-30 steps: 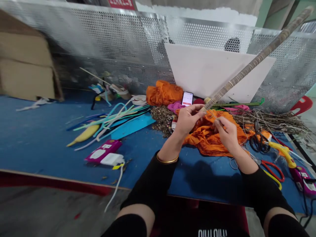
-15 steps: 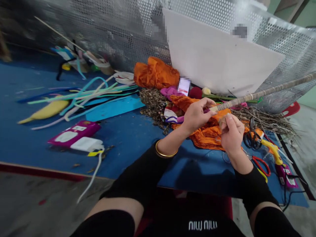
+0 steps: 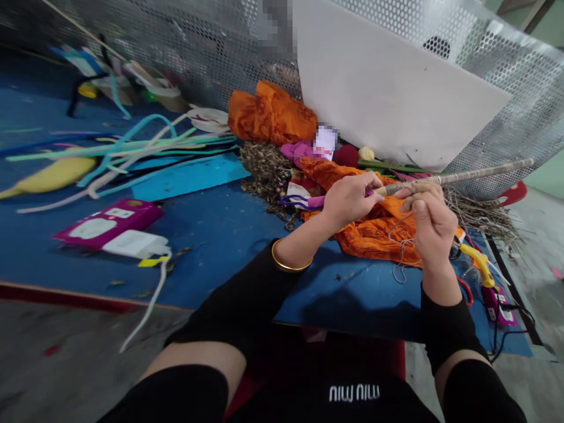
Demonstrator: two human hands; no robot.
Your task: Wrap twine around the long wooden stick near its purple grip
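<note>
My left hand (image 3: 352, 200) is closed on the near end of a long stick (image 3: 480, 173). Grey-brown cord is wound round the stick, which points away to the right. My right hand (image 3: 434, 226) is closed just under the stick, its fingertips at the wrapping. From it a loose grey string (image 3: 402, 252) hangs in loops towards the table; how the fingers grip it is partly hidden. Beneath both hands lies a crumpled orange cloth (image 3: 374, 242).
A blue table (image 3: 247, 247) carries pipe cleaners (image 3: 127, 147), a yellow balloon-like object (image 3: 57, 175), a purple packet (image 3: 110, 223), dried plant matter (image 3: 268, 176), twigs (image 3: 478, 214) and a yellow glue gun (image 3: 478, 258). A white board (image 3: 388, 88) leans on perforated metal behind.
My right hand has moved right and up against the stick, and the hanging string now shows. The stick's far end has swung down into view. The camera view has shifted slightly.
</note>
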